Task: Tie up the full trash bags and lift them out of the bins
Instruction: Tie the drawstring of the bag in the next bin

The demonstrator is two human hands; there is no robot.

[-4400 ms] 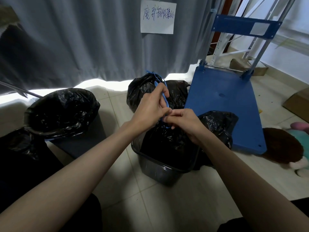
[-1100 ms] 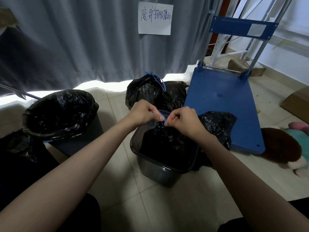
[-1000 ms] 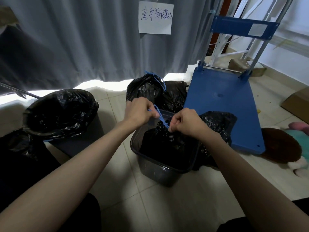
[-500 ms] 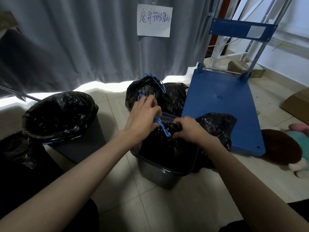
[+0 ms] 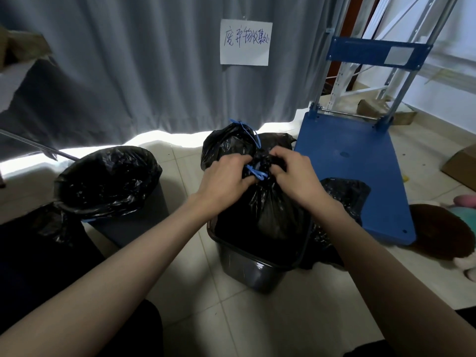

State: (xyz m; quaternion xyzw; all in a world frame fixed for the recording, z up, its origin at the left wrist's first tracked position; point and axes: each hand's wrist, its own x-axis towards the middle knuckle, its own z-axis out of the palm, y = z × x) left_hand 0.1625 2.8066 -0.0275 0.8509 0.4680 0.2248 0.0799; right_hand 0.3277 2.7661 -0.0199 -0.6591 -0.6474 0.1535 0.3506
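A black trash bag (image 5: 268, 210) stands in a dark grey bin (image 5: 255, 269) on the tiled floor, its neck gathered and raised above the rim. A blue drawstring (image 5: 255, 173) is knotted around that neck. My left hand (image 5: 226, 176) grips the neck from the left, and my right hand (image 5: 291, 173) grips it from the right, fingers curled around the plastic beside the knot. Behind them lies a tied black bag (image 5: 226, 145) with blue strings. A second lined bin (image 5: 108, 176) stands at the left, its bag untied.
A blue platform trolley (image 5: 360, 161) stands to the right, with another black bag (image 5: 342, 199) against its edge. A grey curtain with a paper sign (image 5: 244, 42) hangs behind. Plush toys (image 5: 443, 235) and a cardboard box (image 5: 461, 166) lie at the far right.
The blue drawstring went from being pulled between my hands to a knot at the bag's neck. Both hands have closed around the neck, and the bag now stands taller in the bin.
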